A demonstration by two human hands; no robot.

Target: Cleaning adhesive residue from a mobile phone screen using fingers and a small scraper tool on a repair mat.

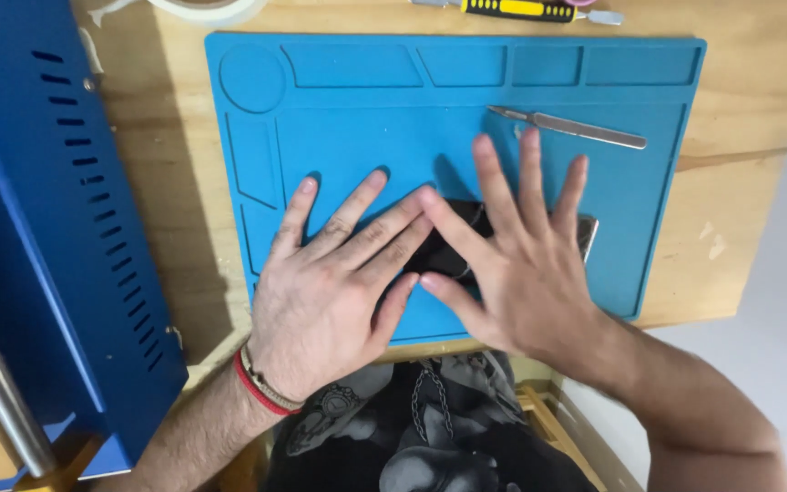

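Observation:
A dark smartphone (448,255) lies flat on a blue silicone work mat (357,118), mostly hidden under my hands. My left hand (330,282) rests palm down with fingers spread, its fingertips over the phone's left part. My right hand (521,255) lies flat over the phone's right part, fingers spread toward the far side; only a corner of the phone (588,230) shows beyond it. Neither hand grips anything.
A thin metal spudger (576,128) lies on the mat beyond my right hand. A yellow-handled screwdriver (512,9) and a tape roll (202,9) sit at the table's far edge. A blue metal machine (38,228) stands at the left. The wooden table (175,182) ends close to my body.

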